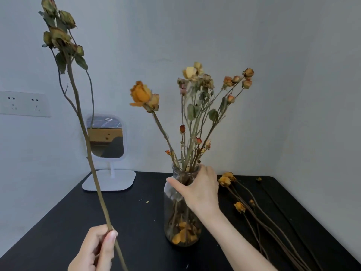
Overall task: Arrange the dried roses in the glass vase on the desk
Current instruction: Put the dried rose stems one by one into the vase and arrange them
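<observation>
A clear glass vase (175, 218) stands on the black desk (136, 222), holding several dried roses (197, 106) in orange and pale yellow; fallen petals lie at its bottom. My right hand (197, 190) is wrapped around the vase's neck and shoulder. My left hand (95, 249) grips the lower stem of a long dried rose branch (78, 106), held upright and tilted left, with several greenish-brown withered buds at its top near the upper left corner.
Several loose dried roses (242, 206) with long stems lie on the desk right of the vase. A small white standing mirror (107, 137) sits at the back left against the wall. A white wall socket (23, 103) is on the left wall.
</observation>
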The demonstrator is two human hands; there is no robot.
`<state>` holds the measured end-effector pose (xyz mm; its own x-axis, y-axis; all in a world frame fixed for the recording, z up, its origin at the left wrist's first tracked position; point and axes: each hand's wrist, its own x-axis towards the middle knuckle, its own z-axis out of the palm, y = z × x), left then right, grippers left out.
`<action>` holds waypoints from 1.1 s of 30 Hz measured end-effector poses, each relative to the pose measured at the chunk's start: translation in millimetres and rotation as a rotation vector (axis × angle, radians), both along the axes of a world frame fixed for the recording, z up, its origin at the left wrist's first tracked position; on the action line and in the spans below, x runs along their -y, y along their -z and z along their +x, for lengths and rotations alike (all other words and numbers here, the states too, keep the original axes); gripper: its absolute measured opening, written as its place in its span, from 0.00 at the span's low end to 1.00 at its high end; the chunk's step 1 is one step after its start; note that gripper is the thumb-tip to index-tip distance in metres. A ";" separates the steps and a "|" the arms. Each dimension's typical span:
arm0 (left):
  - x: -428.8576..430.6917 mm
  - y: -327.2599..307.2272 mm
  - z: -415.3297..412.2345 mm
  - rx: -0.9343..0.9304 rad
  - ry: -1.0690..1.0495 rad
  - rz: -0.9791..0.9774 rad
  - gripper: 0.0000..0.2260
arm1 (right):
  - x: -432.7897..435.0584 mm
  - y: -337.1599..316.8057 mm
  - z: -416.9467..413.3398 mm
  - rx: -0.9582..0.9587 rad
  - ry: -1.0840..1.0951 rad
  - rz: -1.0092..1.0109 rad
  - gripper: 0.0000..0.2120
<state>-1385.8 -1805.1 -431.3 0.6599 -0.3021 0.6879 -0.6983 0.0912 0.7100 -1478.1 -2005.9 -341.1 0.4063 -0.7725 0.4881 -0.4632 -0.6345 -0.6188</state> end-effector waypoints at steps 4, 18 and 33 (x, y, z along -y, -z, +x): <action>-1.6 -2.2 0.0 -0.044 0.030 -0.027 0.17 | 1.7 -1.2 -6.0 0.039 -0.207 0.147 0.29; -1.3 -16.7 -7.5 -0.081 0.037 -0.068 0.17 | 6.4 -0.9 -6.1 0.205 -0.356 0.302 0.21; 10.8 -86.3 -37.1 -0.043 0.139 -0.119 0.10 | 11.2 -2.2 -9.2 0.153 -0.477 0.361 0.27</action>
<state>-1422.9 -1815.8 -345.1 0.6468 -0.3106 0.6965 -0.6427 0.2696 0.7171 -1487.3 -2017.1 -338.9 0.6934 -0.6505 0.3099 -0.0689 -0.4880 -0.8701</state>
